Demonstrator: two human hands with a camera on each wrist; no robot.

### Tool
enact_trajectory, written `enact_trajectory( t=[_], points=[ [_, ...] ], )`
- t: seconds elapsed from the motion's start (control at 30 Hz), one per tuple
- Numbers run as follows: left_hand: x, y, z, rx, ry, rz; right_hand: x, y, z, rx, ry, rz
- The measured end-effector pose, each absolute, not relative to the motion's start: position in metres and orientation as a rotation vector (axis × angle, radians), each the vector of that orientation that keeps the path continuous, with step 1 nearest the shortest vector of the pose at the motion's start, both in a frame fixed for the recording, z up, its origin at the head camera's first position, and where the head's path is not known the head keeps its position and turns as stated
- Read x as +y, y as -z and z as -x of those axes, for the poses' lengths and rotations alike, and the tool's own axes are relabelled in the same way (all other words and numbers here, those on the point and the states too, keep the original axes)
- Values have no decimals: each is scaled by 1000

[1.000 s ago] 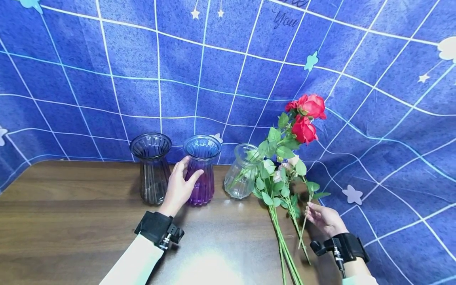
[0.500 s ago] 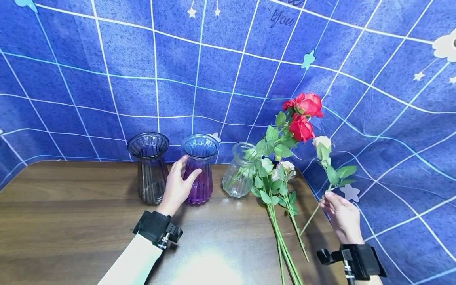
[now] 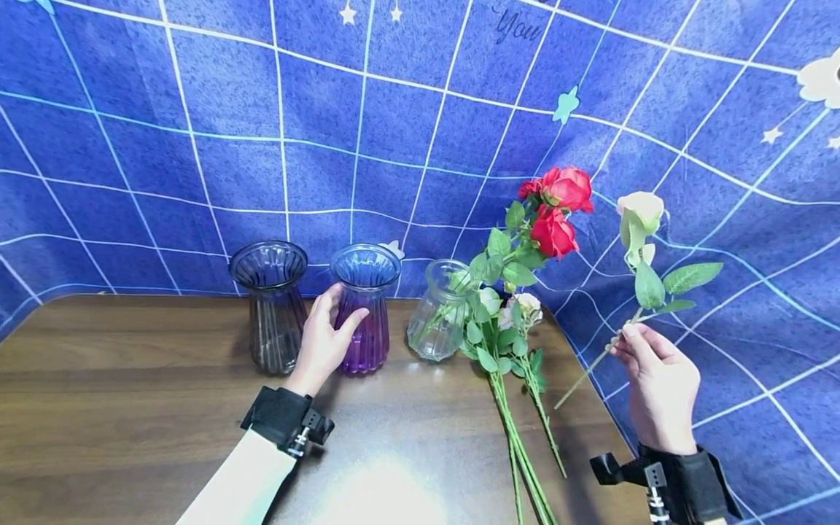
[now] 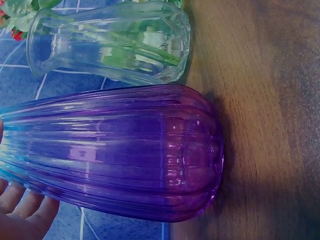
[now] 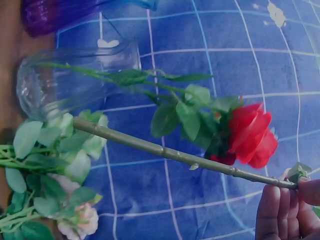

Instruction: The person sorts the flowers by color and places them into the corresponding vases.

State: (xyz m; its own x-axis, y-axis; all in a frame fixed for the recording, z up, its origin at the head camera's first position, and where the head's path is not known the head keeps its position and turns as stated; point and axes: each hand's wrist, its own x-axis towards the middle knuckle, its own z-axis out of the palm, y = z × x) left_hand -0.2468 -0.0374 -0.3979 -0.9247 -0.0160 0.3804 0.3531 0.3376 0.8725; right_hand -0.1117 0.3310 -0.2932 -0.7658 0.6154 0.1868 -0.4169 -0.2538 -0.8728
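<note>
A ribbed glass vase (image 3: pixel 372 343), blue at the rim and purple below, stands upright on the table. My left hand (image 3: pixel 326 339) holds it from the left side, thumb in front and fingers behind its neck. In the left wrist view the fingers (image 4: pixel 31 206) lie against its bluish upper part. Over the table's right edge, my right hand (image 3: pixel 664 390) pinches the stem of a white rose (image 3: pixel 639 217), bloom up and tilted. Its bare stem end (image 5: pixel 150 148) slants down to the left, free of the table, and crosses before the clear vase (image 5: pixel 75 80) in the right wrist view.
Left of the blue-purple vase stands a dark grey glass vase (image 3: pixel 272 332). Red roses (image 3: pixel 566 191) lean out of the clear vase to the right. Several long green stems (image 3: pixel 508 430) and a pale pink flower (image 3: pixel 525 310) lie on the table (image 3: pixel 131 408). A blue cloth hangs behind.
My right hand has lifted the white rose off the flowers on the table and carried it up and to the right. My left hand keeps its hold on the blue-purple vase.
</note>
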Motion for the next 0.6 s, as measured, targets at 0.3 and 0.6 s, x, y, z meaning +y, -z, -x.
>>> enact_trajectory(
  t=[0.3,0.6],
  points=[
    [-37,396,247,-2286,1636,296,310,263,115,-1275,-2034,122],
    [-38,397,247,-2289,1640,293,271,229,128,-1317,-2007,-87]
  ],
)
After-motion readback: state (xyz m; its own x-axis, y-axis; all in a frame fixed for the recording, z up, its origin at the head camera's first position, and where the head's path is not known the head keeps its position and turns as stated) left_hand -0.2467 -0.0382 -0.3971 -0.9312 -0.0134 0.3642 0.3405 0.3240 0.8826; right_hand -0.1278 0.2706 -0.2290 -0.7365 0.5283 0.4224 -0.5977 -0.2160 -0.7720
